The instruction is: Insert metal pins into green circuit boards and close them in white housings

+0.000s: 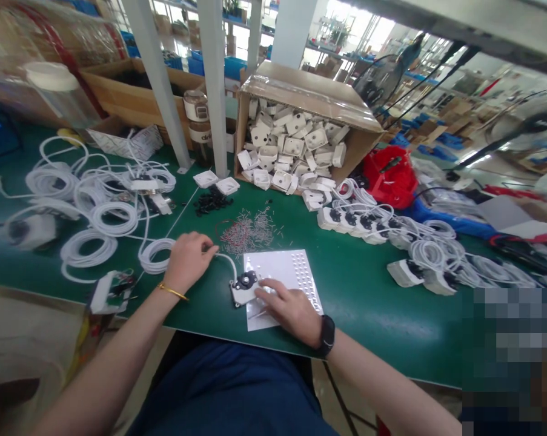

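My left hand (189, 259) lies on the green table (368, 290) with its fingers curled, pinching a white cable (225, 259) next to a small cable coil (152, 254). That cable runs to a small white housing with a black round part (243, 287). My right hand (289, 306) rests beside the housing on a white sheet of small clear dots (286, 269). Its fingers are bent and touch the housing's right side. Just behind lies a scatter of small metal pins (250, 229).
Several white cable coils (96, 212) cover the left of the table. An open cardboard box of white housings (295, 148) stands at the back. A pile of black bits (212, 200) lies nearby. Finished units with cables (414, 245) are heaped at the right. Two posts (214, 91) rise behind.
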Action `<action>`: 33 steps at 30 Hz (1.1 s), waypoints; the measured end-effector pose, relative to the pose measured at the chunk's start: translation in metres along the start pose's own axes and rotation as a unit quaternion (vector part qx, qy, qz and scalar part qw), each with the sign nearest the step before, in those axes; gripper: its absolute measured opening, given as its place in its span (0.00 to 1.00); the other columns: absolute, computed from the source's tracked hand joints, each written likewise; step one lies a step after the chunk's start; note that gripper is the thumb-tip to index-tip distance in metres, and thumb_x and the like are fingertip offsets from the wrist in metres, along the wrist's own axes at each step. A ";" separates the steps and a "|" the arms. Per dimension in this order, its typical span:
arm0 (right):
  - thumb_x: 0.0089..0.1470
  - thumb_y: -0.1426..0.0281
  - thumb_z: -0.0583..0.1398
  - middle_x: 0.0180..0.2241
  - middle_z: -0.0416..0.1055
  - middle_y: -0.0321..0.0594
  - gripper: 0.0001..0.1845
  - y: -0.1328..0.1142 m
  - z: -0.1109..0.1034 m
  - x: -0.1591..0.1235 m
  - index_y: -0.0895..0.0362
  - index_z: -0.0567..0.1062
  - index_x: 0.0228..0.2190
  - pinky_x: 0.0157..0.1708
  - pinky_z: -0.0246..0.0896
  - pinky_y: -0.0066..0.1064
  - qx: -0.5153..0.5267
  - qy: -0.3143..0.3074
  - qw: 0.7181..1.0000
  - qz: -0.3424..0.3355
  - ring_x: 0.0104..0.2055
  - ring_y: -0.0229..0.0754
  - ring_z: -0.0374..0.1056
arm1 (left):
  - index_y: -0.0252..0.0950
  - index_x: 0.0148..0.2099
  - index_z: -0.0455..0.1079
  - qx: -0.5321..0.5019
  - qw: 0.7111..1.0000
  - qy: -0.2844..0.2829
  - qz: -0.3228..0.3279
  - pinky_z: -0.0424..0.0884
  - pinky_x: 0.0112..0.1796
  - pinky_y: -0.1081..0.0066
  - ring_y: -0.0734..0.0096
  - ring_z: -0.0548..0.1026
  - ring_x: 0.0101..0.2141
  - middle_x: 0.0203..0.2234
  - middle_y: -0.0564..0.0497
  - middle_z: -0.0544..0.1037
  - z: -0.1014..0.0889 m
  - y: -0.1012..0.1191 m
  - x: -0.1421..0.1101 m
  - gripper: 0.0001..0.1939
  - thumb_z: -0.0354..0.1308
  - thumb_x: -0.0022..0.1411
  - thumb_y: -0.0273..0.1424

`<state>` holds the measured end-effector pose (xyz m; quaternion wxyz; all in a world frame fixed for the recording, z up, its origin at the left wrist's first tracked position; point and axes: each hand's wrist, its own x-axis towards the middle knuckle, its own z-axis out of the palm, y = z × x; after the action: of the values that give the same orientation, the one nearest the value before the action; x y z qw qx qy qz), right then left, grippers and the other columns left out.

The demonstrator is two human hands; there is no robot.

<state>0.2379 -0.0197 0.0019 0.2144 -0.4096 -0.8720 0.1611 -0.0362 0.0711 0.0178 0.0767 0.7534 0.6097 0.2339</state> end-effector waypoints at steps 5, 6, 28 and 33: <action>0.58 0.68 0.55 0.35 0.76 0.42 0.09 0.045 -0.030 0.033 0.57 0.74 0.35 0.38 0.64 0.31 -0.018 0.120 0.931 0.344 0.37 0.42 0.72 | 0.37 0.30 0.68 0.004 0.997 -0.061 -0.047 0.65 0.31 0.65 0.60 0.72 0.30 0.28 0.46 0.74 0.003 0.001 0.015 0.15 0.54 0.57 0.44; 0.56 0.67 0.57 0.34 0.75 0.42 0.08 0.055 -0.034 0.043 0.58 0.74 0.34 0.36 0.63 0.31 -0.028 0.110 0.919 0.379 0.36 0.42 0.71 | 0.37 0.29 0.69 0.004 0.993 -0.103 -0.065 0.65 0.29 0.67 0.61 0.72 0.28 0.26 0.47 0.75 0.003 0.000 0.018 0.15 0.57 0.54 0.45; 0.50 0.77 0.53 0.20 0.69 0.30 0.11 0.009 -0.015 0.072 0.59 0.69 0.37 0.30 0.59 0.27 0.349 0.067 0.897 0.263 0.25 0.36 0.65 | 0.31 0.38 0.72 -0.468 0.824 0.041 -0.317 0.75 0.37 0.65 0.66 0.77 0.29 0.28 0.47 0.79 0.018 0.043 -0.089 0.18 0.62 0.51 0.41; 0.47 0.75 0.57 0.26 0.71 0.35 0.03 0.011 -0.007 0.075 0.59 0.71 0.28 0.32 0.59 0.28 0.374 0.073 0.892 0.244 0.29 0.35 0.65 | 0.33 0.34 0.74 -0.420 0.868 0.021 -0.265 0.74 0.39 0.65 0.65 0.77 0.33 0.31 0.46 0.79 0.029 0.053 -0.082 0.12 0.60 0.53 0.38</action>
<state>0.2061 0.0464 0.0209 0.3690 -0.5093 -0.6020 0.4920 0.0114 -0.0154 -0.0076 0.4319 0.4549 0.6324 0.4546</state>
